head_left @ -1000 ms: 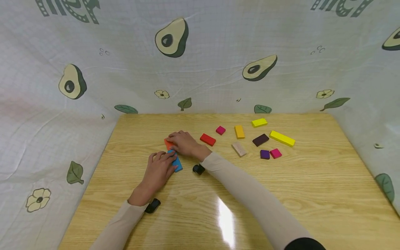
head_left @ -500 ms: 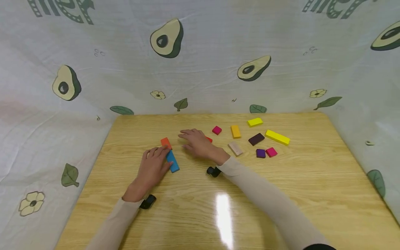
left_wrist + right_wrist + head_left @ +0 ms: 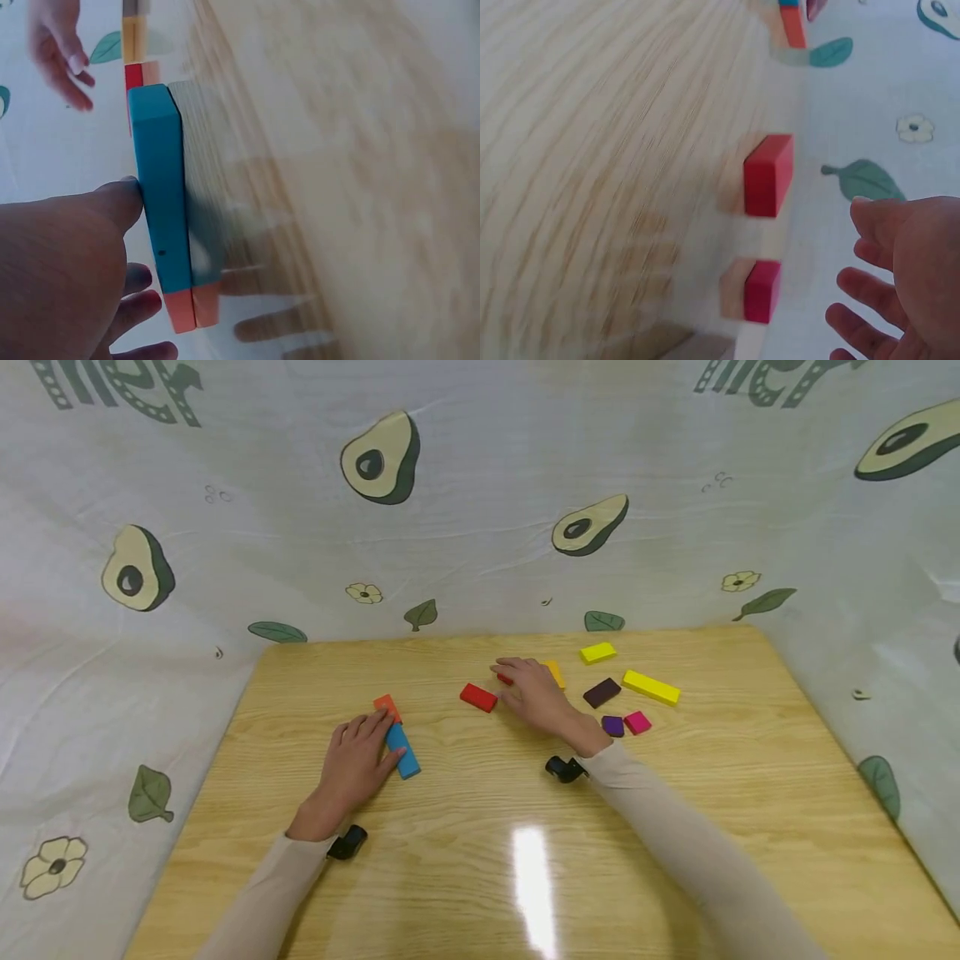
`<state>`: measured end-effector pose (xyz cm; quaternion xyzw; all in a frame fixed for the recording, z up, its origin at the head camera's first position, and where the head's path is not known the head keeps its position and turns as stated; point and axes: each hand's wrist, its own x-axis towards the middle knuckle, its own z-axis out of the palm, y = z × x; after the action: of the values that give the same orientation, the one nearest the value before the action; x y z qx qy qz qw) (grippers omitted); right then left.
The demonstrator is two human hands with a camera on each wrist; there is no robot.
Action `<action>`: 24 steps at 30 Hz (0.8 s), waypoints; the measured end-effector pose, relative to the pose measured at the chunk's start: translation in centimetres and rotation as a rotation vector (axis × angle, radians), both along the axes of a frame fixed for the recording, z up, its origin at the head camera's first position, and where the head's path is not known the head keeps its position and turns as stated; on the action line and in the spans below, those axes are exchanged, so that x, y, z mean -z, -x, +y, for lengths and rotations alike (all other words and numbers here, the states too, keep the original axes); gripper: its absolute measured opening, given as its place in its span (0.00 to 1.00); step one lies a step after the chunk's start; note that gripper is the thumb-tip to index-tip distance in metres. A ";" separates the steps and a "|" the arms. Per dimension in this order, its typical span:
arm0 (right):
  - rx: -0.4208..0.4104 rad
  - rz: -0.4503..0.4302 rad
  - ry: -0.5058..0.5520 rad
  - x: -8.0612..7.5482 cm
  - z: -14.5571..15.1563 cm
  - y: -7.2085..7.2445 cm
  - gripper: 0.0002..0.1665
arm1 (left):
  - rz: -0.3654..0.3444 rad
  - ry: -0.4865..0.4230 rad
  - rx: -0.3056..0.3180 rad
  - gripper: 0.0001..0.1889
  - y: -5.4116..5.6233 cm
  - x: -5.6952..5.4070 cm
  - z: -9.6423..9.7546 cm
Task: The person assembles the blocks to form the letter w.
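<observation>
A long blue block [image 3: 402, 753] and a short orange block [image 3: 386, 703] lie end to end at the left of the table. My left hand [image 3: 356, 764] rests at them, its thumb touching the blue block and its fingertips near the join. In the left wrist view the blue block [image 3: 161, 187] has the orange block [image 3: 180, 310] at its lower end. My right hand [image 3: 538, 697] hovers above a small magenta block [image 3: 505, 678], fingers loosely spread and holding nothing. That magenta block [image 3: 762, 291] stands apart from the fingers in the right wrist view. Beside it lies a red block [image 3: 478, 697].
Right of the right hand lie an amber block [image 3: 556, 672], a short yellow block [image 3: 597, 652], a long yellow one [image 3: 651, 687], a dark brown one [image 3: 602, 693], a purple one [image 3: 612, 726] and a pink one [image 3: 637, 722]. A printed cloth [image 3: 480, 560] rises behind the wooden table.
My right hand has left the orange and blue blocks and moved right, past the red block. The left hand stays at the blue block. The head view has turned slightly right.
</observation>
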<state>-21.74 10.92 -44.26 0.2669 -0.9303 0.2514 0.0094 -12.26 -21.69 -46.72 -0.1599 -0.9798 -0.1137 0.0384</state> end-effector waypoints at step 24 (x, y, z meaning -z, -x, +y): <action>0.176 0.015 -0.123 1.8 1.4 2.4 0.27 | -0.040 0.022 -0.059 0.34 0.0 0.4 0.7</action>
<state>-24.12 12.28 -46.08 0.1858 -0.9637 0.1902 0.0220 -12.24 -20.96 -47.09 -0.1293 -0.9859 -0.1047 0.0205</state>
